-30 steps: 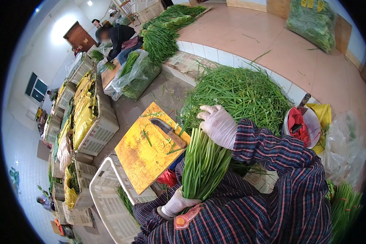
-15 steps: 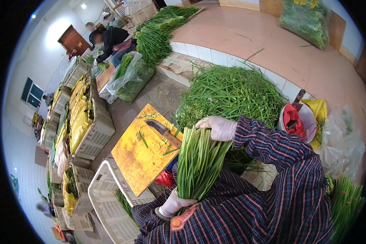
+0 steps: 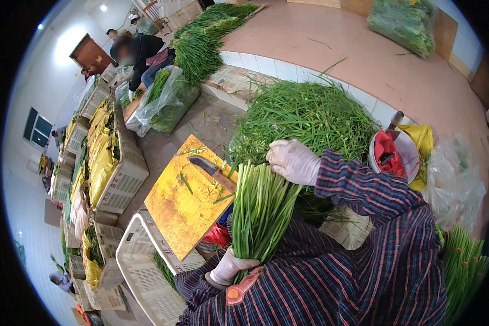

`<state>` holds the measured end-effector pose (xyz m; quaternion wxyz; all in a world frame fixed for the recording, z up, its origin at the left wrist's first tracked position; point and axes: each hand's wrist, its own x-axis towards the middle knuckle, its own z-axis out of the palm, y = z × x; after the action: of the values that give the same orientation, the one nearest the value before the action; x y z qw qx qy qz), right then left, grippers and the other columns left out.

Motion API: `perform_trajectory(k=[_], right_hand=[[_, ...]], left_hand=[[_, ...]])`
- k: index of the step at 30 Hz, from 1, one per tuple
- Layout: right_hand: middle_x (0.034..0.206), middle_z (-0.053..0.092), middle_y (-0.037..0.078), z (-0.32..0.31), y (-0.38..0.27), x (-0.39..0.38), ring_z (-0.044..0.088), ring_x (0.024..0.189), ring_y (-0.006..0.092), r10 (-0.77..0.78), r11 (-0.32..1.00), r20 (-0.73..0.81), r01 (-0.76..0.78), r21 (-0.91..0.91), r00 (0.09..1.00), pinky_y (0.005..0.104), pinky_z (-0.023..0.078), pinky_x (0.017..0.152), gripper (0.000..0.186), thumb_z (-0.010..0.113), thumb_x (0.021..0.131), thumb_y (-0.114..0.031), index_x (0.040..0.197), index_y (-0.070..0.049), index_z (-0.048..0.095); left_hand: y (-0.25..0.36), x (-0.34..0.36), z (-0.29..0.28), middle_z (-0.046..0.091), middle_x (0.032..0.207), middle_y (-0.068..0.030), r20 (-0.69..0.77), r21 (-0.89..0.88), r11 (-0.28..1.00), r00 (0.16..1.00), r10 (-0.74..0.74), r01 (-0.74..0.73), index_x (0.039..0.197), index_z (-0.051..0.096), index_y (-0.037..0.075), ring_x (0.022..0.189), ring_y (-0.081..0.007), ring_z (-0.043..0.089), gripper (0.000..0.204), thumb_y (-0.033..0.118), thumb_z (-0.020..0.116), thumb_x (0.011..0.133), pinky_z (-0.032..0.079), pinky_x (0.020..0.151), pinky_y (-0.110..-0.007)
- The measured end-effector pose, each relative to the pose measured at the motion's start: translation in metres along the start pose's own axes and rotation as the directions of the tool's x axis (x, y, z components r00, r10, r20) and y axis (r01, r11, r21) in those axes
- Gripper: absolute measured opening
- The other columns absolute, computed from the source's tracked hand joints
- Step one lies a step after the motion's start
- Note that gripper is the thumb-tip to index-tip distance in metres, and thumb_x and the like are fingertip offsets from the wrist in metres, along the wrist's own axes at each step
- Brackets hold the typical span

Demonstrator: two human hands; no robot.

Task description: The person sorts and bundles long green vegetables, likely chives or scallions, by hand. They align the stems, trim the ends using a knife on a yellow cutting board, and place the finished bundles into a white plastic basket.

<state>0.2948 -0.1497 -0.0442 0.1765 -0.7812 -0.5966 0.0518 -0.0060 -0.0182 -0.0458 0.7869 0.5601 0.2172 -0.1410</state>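
Person's top (image 3: pixel 331 271): dk navy/blk w/ thin stripes, red, blue & whitish, approx. plaid. R sleeve (image 3: pixel 372 190) long, loose, wrinkled; L sleeve (image 3: pixel 193 278) same fabric, bunched nr wrist. R hand (image 3: pixel 294 161) & L hand (image 3: pixel 231 267) both in thin whitish gloves (image 3: pixel 305 164), creased, L glove's edge rolled. Pinkish-red patch (image 3: pixel 246 286) on L side of top, w/ rnd orange spot (image 3: pixel 233 294) nr one end.
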Motion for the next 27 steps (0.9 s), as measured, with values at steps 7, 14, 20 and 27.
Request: perform_trajectory(k=[7, 14, 20, 27], right_hand=[[0.088, 0.059, 0.017, 0.003, 0.045, -0.029, 0.059, 0.081, 0.0291, 0.279, 0.683, 0.329, -0.428, 0.592, 0.902, 0.0404, 0.048, 0.081, 0.053, 0.042, 0.087, -0.052, 0.094, 0.0, 0.051], [0.141, 0.024, 0.018, 0.048, -0.024, -0.067, 0.032, 0.126, 0.0358, -0.102, -0.418, 0.194, -0.219, 0.881, 0.976, 0.0569, 0.027, 0.099, 0.104, 0.061, 0.064, -0.067, 0.142, -0.02, 0.011], [0.138, 0.031, 0.02, 0.072, -0.049, -0.049, 0.037, 0.121, 0.0353, 0.29, -0.71, 0.037, 0.189, 0.678, 0.956, 0.05, 0.029, 0.1, 0.092, 0.039, 0.072, -0.072, 0.141, -0.018, 0.013], [0.137, 0.034, 0.012, 0.097, -0.07, -0.057, 0.036, 0.124, 0.0282, 0.278, -0.618, 0.044, 0.144, 0.773, 0.96, 0.0462, 0.031, 0.103, 0.092, 0.06, 0.07, -0.061, 0.139, -0.018, 0.018]], left_hand=[[-0.001, -0.006, -0.002, 0.06, 0.103, -0.003, -0.053, -0.067, 0.997, 0.998, 0.029, -0.032, 0.112, 0.054, 0.001, 0.094, -0.0142, 0.055, 0.05, -0.005, 0.067, 0.064, 0.044, 0.085, -0.029], [0.003, -0.003, 0.004, 0.059, 0.107, -0.0032, -0.044, -0.011, 0.999, 0.998, 0.04, -0.041, 0.115, 0.052, 0.003, 0.097, -0.0133, 0.055, 0.054, -0.008, 0.068, 0.065, 0.043, 0.086, -0.028], [-0.002, 0.003, 0.001, 0.057, 0.11, -0.0021, -0.036, 0.045, 0.99, 0.99, 0.137, -0.136, 0.119, 0.048, 0.005, 0.101, -0.0128, 0.052, 0.061, -0.008, 0.071, 0.063, 0.043, 0.088, -0.028], [-0.006, 0.009, -0.003, 0.051, 0.119, -0.0032, 0.059, 0.057, 0.995, 0.995, 0.075, -0.079, 0.13, 0.035, 0.006, 0.108, -0.0123, 0.047, 0.076, -0.004, 0.073, 0.065, 0.04, 0.092, -0.028]])
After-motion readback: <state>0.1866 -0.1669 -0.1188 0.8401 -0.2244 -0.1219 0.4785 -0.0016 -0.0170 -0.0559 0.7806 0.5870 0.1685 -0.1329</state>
